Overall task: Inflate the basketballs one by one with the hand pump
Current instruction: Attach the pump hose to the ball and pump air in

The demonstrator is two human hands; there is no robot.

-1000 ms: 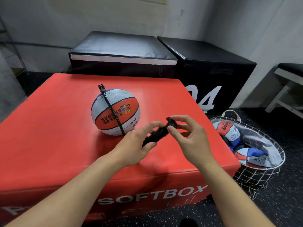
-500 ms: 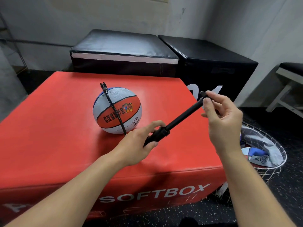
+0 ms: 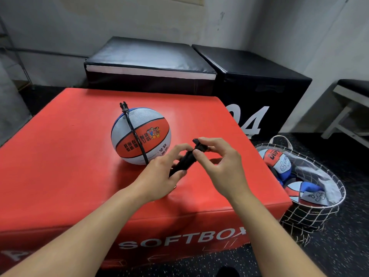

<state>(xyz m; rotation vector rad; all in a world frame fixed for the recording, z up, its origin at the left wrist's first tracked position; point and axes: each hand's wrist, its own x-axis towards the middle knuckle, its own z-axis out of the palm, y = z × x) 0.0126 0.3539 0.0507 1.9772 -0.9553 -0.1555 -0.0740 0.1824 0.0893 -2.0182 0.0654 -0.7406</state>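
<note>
Above the near half of the red surface point(image 3: 60, 156), the right hand point(image 3: 223, 166) pinches the T-shaped handle of the black hand pump point(image 3: 184, 161) between thumb and fingertips, with the plunger pushed in against the barrel. The left hand point(image 3: 159, 176) wraps its fingers and thumb round the barrel's lower part and steadies it at a slant. A thin black hose point(image 3: 135, 136) runs from near the left hand up over the basketball point(image 3: 141, 134), ending in a small fitting at the ball's top.

This looks like the bottom of a pump stroke. To do it well, the left hand should hold the barrel firmly so that only the plunger travels, and the right should draw and push straight along the barrel's axis, not sideways. A fuller grip on the handle would give more force than a fingertip pinch. The hose wants slack, lest a tug disturb the needle or roll the ball.

The ball is a pebbled rubber sphere in white, orange and blue panels with dark seams and printed characters; it rests on the padded, smooth vinyl box, well within its edges. The pump appears to be hard matt plastic, slim and cylindrical. To the right, on the speckled floor, a wire mesh basket point(image 3: 337, 196) holds further balls, some visibly limp.
</note>
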